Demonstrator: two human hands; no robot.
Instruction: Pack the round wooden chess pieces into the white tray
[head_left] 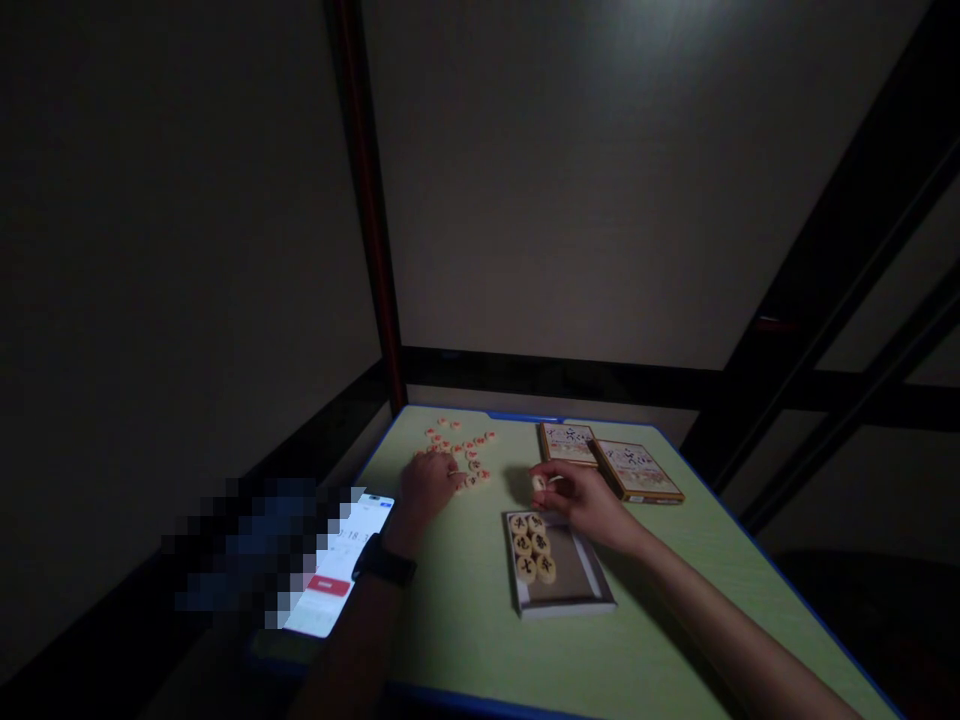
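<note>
My right hand (574, 497) pinches a round, cream-coloured Chinese chess piece (538, 483) between thumb and fingers, just above the far edge of a shallow open box (571, 572). In the left part of the box, several pieces with black characters (526, 569) lie flat in two columns; the brown bottom shows on the right. My left hand (427, 488), wearing a dark wristband, is down at the near side of the loose pieces (469, 445). Its fingers are curled in, and what they hold, if anything, is hidden. Most loose pieces bear red characters, a few dark ones.
Two flat printed boxes (637, 470) lie at the back right of the green table (465, 620). At its left edge a lit phone (330, 590) shows a timer, partly pixelated. Walls and a dark post (367, 200) stand behind the table.
</note>
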